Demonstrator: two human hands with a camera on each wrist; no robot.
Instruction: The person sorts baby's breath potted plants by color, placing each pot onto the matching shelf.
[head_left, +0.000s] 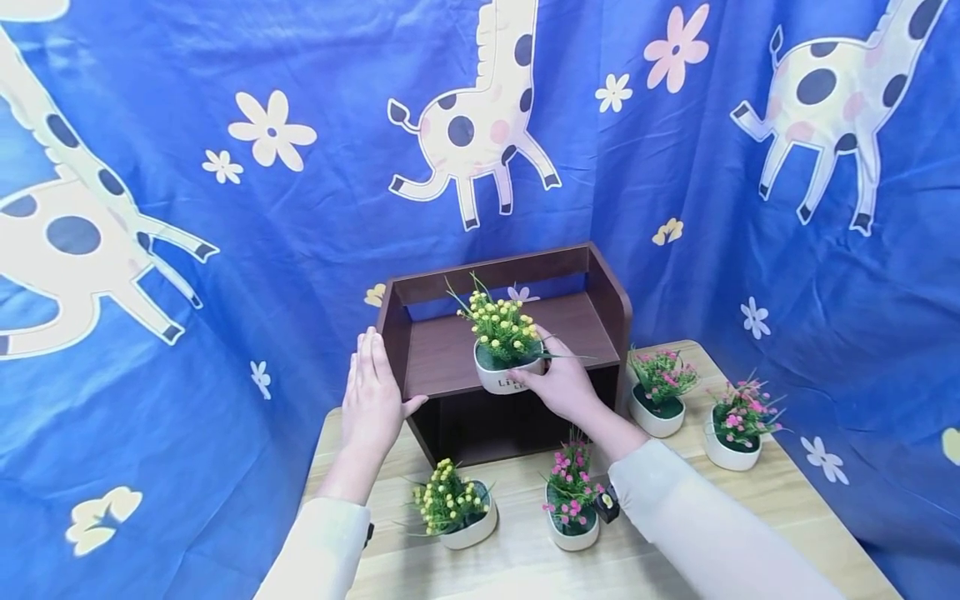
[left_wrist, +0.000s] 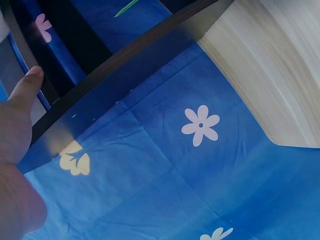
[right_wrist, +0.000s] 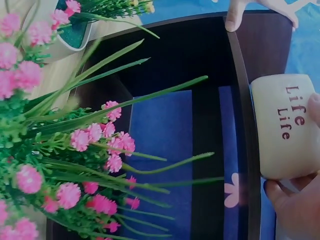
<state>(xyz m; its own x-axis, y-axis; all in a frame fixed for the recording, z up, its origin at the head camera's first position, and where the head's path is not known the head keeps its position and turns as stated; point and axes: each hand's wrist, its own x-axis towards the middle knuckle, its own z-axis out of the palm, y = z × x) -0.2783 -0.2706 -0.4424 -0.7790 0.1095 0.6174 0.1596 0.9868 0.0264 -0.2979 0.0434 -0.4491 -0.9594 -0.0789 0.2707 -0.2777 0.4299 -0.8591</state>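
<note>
My right hand (head_left: 558, 379) grips a white oval pot of yellow artificial flowers (head_left: 504, 333) by its right side, over the front edge of the dark brown shelf (head_left: 442, 354). In the right wrist view the held pot (right_wrist: 285, 125) shows the printed words "Life Life", and its base is right at the edge of the shelf's upper board. My left hand (head_left: 375, 396) lies with straight fingers along the shelf's left side panel, thumb over the front edge. In the left wrist view its thumb (left_wrist: 30, 85) touches the shelf's edge.
On the wooden table (head_left: 517, 575) before the shelf stand a pot of yellow flowers (head_left: 457, 508) and one of pink flowers (head_left: 573, 500). Two more pink-flower pots, one (head_left: 660, 392) beside the shelf and another (head_left: 735, 425), stand right. A blue giraffe-print curtain (head_left: 315, 217) hangs behind.
</note>
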